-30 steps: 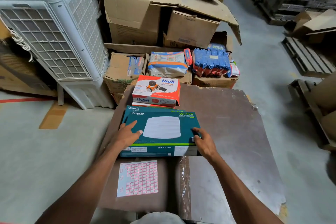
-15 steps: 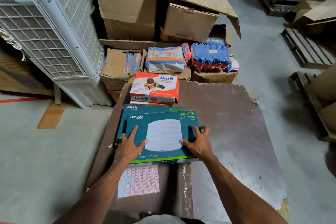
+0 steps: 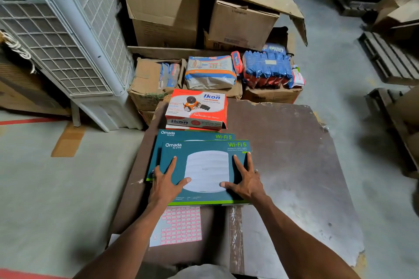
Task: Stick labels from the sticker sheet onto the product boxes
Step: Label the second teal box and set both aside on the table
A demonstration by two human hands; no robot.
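Observation:
A teal Omada Wi-Fi box [image 3: 205, 155] lies face up on a second teal Omada box [image 3: 192, 135], shifted a little toward me. My left hand [image 3: 165, 182] and my right hand [image 3: 243, 179] rest flat on its lid with fingers spread, one on each side of the white disc picture. Just in front of the boxes lies the sticker sheet [image 3: 179, 225] with several pink-edged labels; my left forearm covers its left part. Beyond the teal boxes stands a red and white Ikon box [image 3: 197, 106] on another Ikon box.
Everything lies on a brown board [image 3: 283, 165] with a chipped right edge. Behind it are cardboard boxes [image 3: 158, 2] and blue packets [image 3: 266, 68]. A white air cooler [image 3: 68, 41] stands at the left, wooden pallets [image 3: 385, 56] at the right.
The top teal box went from tilted, showing its front side, to flat on the box below. Both hands moved from its edges onto the lid.

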